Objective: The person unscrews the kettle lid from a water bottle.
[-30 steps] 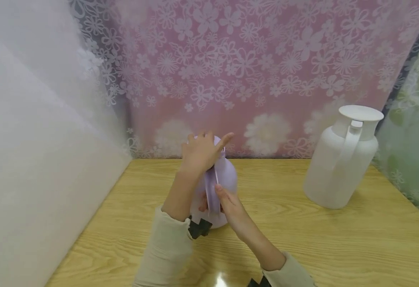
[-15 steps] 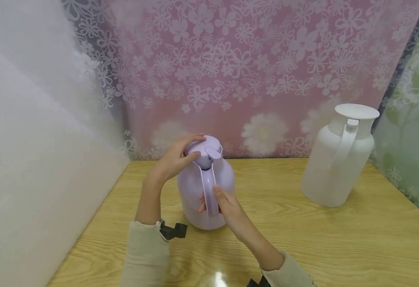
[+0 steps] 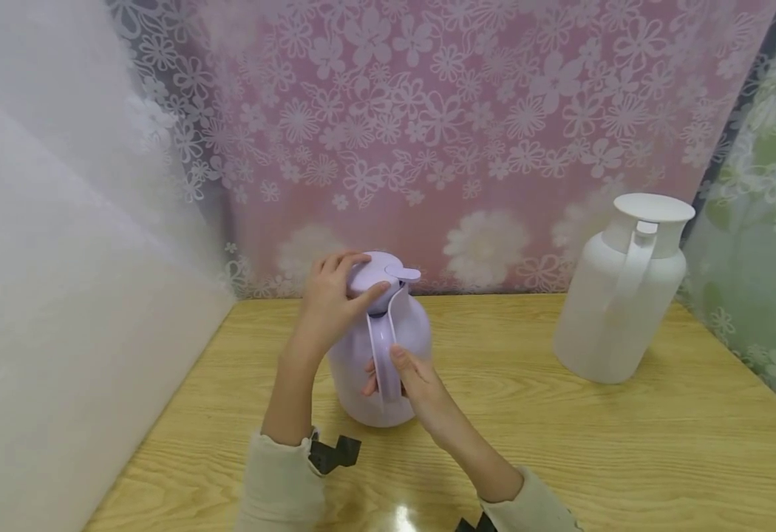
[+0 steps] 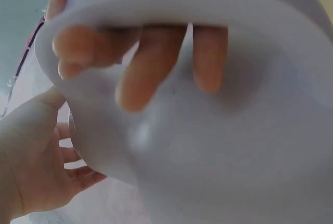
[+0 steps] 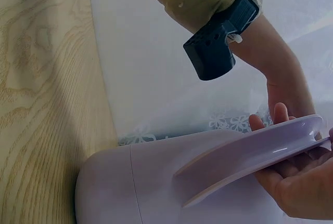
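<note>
A lilac thermos jug stands upright on the table, its handle facing me. My left hand grips the left side of the jug's round lid, thumb in front and fingers over the far side. The lid's lever points right, out of line with the handle. My right hand holds the handle, its fingers passing through the loop. In the left wrist view those fingers curl round the handle, while the palm of my left hand shows at the side.
A white thermos jug stands at the right of the wood-grain table, its handle also facing me. Behind rises a pink flowered curtain, with a pale sheet on the left. A black mount sits at my left wrist.
My left hand moved left off the lid's top, then came back slightly right, holding its side. The lever swung from facing me to pointing right. The right hand kept hold of the handle.
</note>
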`<action>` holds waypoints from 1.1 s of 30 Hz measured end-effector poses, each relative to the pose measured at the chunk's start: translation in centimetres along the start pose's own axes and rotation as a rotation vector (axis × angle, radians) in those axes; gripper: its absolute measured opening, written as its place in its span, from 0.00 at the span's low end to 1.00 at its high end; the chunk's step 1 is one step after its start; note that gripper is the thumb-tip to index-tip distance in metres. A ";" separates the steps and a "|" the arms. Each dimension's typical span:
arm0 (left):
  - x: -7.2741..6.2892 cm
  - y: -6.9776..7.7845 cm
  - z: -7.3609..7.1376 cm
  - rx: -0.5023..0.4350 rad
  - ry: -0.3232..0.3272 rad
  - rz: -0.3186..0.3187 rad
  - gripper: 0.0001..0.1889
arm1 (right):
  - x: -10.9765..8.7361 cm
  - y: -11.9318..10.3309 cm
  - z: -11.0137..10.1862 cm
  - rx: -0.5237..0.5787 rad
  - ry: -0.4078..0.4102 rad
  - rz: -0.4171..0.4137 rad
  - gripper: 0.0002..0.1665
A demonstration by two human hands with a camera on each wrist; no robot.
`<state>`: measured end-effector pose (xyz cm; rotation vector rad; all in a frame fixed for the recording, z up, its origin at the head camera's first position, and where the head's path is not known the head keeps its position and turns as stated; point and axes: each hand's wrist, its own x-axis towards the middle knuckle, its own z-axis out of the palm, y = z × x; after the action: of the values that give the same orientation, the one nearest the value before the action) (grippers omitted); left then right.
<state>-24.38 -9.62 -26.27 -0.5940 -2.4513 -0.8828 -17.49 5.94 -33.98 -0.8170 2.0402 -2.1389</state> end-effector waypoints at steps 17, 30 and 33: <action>-0.5 -1.8 0.6 -0.341 -0.093 -0.148 0.42 | 0.0 -0.1 -0.1 0.001 0.001 0.025 0.34; -0.6 -0.8 0.1 -0.471 -0.098 -0.176 0.38 | 0.0 -0.1 -0.1 0.002 -0.012 0.014 0.34; -0.8 0.4 -0.5 -0.479 -0.113 -0.175 0.37 | -0.1 -0.2 -0.2 -0.003 -0.004 0.028 0.34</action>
<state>-23.38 -9.81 -26.18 -0.6057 -2.4228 -1.5693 -17.40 6.20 -33.83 -0.7878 2.0414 -2.1185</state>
